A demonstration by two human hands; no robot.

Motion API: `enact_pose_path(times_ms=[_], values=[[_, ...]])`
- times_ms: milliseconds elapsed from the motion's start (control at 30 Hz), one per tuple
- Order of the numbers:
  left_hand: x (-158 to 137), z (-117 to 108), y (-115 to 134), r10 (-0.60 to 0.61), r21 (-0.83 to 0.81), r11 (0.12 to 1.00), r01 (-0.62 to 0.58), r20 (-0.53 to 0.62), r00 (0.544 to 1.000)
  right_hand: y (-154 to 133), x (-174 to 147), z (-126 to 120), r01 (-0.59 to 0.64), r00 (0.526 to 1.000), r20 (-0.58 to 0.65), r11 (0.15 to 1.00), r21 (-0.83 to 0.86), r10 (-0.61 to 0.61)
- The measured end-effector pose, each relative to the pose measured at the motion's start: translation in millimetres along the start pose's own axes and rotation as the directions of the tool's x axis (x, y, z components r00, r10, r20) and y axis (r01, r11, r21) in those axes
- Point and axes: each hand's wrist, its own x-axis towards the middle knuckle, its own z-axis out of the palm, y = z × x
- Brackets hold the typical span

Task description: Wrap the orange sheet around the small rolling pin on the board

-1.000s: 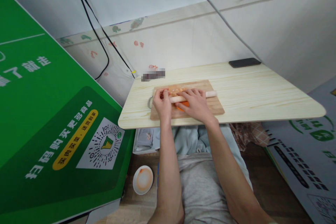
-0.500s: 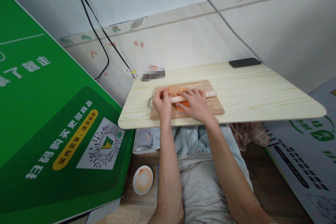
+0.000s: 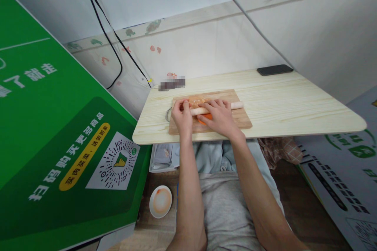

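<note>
Pale rod (image 3: 199, 111): smooth, straight and round, probably wooden; it lies across the middle of the board, directly under the hands, its long axis running side to side with the right end slightly farther from the person.
Right hand (image 3: 217, 114): laid over the rod right of its middle, fingers spread across it, thumb on the near side; the right tip of the rod sticks out beyond.
Left hand (image 3: 182, 111): nearest the rod's left end, fingers bent and drawn together; whether they grip the rod or something else, I cannot tell.
Orange piece (image 3: 207, 116): bright and flat-looking, just on the near side of the rod, partly hidden by the right thumb.
Amber layer (image 3: 196, 102): glossy and lumpy, along the far side of the rod; its make-up is too small to tell.
Cutting board (image 3: 243, 120): brown-grained rectangle beneath all these, with a curved metal handle (image 3: 167, 114) at its left edge.
Table (image 3: 294, 106): pale, streaky wood-grain top with rounded corners.
Phone (image 3: 275, 70): flat black slab near the wall, well apart from both hands.
</note>
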Motion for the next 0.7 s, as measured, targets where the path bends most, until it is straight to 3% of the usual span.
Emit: enact_pose_path(times_ms=[700], values=[[-0.9,0.1,0.2,0.009,0.017,1.000,-0.009,0.000,1.000,-1.2,-0.4,-2.3,0.002,1.000,0.008,1.000,0.013,-0.002]])
